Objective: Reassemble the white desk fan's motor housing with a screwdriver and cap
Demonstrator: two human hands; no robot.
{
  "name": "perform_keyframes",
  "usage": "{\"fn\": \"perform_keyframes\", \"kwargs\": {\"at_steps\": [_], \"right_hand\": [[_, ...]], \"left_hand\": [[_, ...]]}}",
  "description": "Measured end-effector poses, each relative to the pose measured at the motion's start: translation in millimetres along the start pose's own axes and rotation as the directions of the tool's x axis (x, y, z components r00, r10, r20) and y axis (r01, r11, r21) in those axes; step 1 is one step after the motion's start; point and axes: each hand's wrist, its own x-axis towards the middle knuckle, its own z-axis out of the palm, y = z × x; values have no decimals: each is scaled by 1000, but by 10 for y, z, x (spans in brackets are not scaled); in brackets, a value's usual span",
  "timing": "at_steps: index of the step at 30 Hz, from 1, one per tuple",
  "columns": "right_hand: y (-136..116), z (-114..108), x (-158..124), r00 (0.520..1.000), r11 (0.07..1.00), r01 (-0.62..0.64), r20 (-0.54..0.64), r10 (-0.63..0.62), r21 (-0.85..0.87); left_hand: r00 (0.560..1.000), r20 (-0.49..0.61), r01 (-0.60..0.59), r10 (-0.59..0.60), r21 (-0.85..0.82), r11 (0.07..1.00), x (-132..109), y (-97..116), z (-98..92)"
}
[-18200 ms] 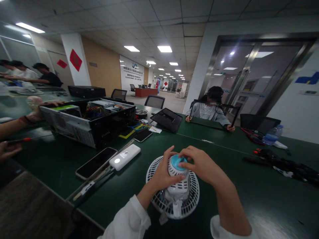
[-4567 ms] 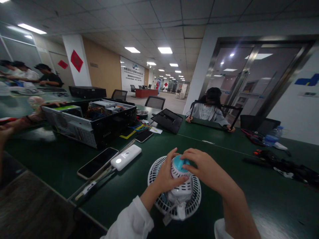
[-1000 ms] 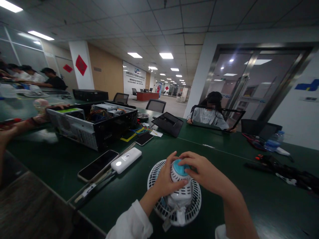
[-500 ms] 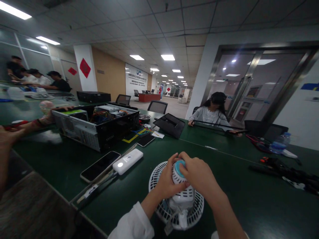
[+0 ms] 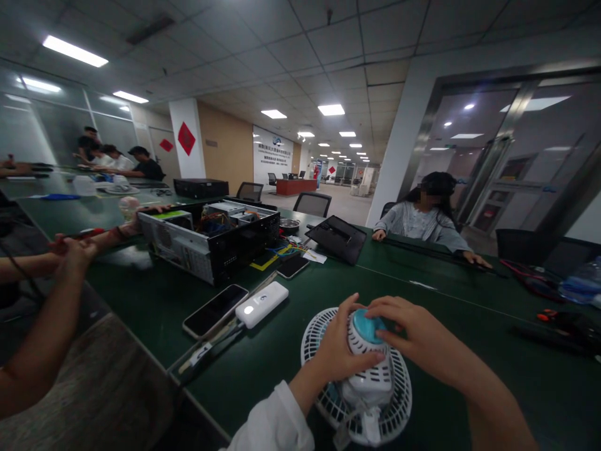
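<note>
A white electric fan (image 5: 375,379) lies on its slatted round grille on the green table, its motor housing facing up. A light-blue round cap (image 5: 367,327) sits on top of the housing. My left hand (image 5: 342,347) is wrapped around the housing, thumb on the near side and fingers on the far side. From the right, my right hand (image 5: 416,329) holds the blue cap between thumb and fingertips. The fan's clip or bracket (image 5: 370,426) points toward me at the lower edge.
Left of the fan lie a white power bank (image 5: 263,304) with a cable, a phone (image 5: 216,311) and another phone (image 5: 293,266). Beyond stands an opened computer case (image 5: 211,241), with a co-worker's hands (image 5: 77,247) beside it. A black panel (image 5: 337,239) and a seated person (image 5: 422,216) are farther off.
My view has turned left, so everything sits farther right. The right hand's fingers have shifted on the blue cap, which shows more now. The left hand keeps its hold on the housing.
</note>
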Motion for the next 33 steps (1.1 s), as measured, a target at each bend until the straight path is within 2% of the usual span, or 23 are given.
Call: {"fn": "perform_keyframes", "kwargs": {"at_steps": [5, 8, 12, 15, 17, 18, 19, 21, 22, 24, 28, 31, 33], "right_hand": [[-104, 77, 78, 997, 983, -66, -59, 57, -169], [-217, 174, 148, 975, 921, -217, -108, 192, -322], [-305, 270, 236, 906, 798, -424, -201, 373, -428], [-288, 284, 259, 902, 809, -432, -199, 383, -399], [-273, 272, 251, 913, 827, -408, -163, 374, -387], [-271, 265, 245, 916, 831, -401, -150, 372, -386], [-274, 258, 239, 918, 833, -397, -142, 371, -387], [-284, 252, 235, 918, 833, -394, -132, 373, -388], [-289, 254, 237, 919, 835, -393, -130, 373, -386], [-289, 264, 240, 916, 836, -401, -138, 377, -375], [-234, 299, 191, 909, 850, -417, -179, 377, -323], [-158, 329, 71, 909, 886, -401, -218, 355, -230], [-97, 348, -36, 900, 904, -392, -275, 339, -169]], "left_hand": [[1000, 0, -9, 9, -21, 1000, 8, 23, -1], [1000, -3, -13, 13, -28, 1000, 9, 11, 4], [1000, -5, -6, 6, -19, 1000, 4, 17, 9], [1000, -3, -7, 7, -76, 997, 13, 46, -15], [994, -78, 74, -76, -31, 997, 32, 50, -65], [975, -141, 180, -173, 40, 983, 42, 39, -103], [934, -216, 315, -285, 120, 942, 50, 16, -147], [805, -337, 572, -488, 220, 791, 55, -65, -246], [758, -356, 637, -547, 221, 739, 51, -119, -295], [701, -340, 704, -626, 190, 685, 35, -234, -379], [631, -253, 768, -734, 63, 638, 12, -393, -467], [594, -151, 786, -790, -101, 610, -3, -384, -478], [591, -79, 773, -803, -226, 592, -30, -315, -462]]}}
